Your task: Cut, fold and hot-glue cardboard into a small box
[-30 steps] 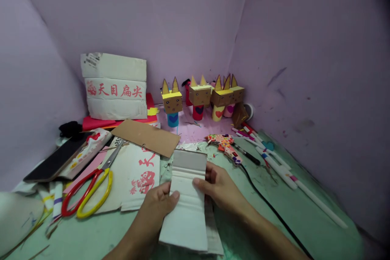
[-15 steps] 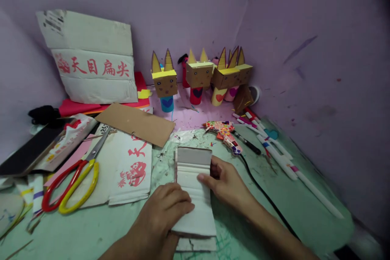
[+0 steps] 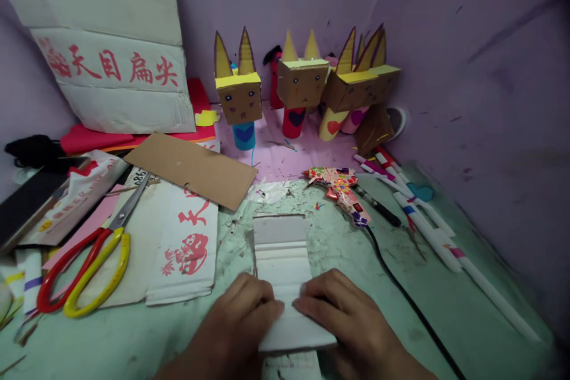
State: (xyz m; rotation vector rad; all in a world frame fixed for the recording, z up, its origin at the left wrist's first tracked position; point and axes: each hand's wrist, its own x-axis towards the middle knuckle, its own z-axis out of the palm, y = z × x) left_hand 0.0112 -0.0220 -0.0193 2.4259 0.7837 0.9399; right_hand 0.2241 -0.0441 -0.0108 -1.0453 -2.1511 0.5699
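Note:
A creased strip of white cardboard (image 3: 281, 261) lies in front of me, its near end raised a little above another pale piece (image 3: 291, 365). My left hand (image 3: 240, 317) grips its left edge, thumb on top and fingers curled at the side. On the right edge, my right hand (image 3: 350, 314) grips in the same way, with its thumb close to the left thumb. The fingers under the cardboard are hidden. Beyond the strip, to the right, rests a flower-patterned glue gun (image 3: 341, 184) with a black cord.
Scissors (image 3: 95, 267) with red and yellow handles lie left on printed cardboard (image 3: 178, 261). A brown cardboard piece (image 3: 191, 169) is behind them. Box-headed figures with pointed ears (image 3: 240, 101) stand along the back. White paper tubes (image 3: 427, 237) and a pen (image 3: 378, 208) lie right.
My right hand has moved from the strip's upper right edge down to its near right part. Both hands now hold the near end, which appears lifted. The view has shifted closer.

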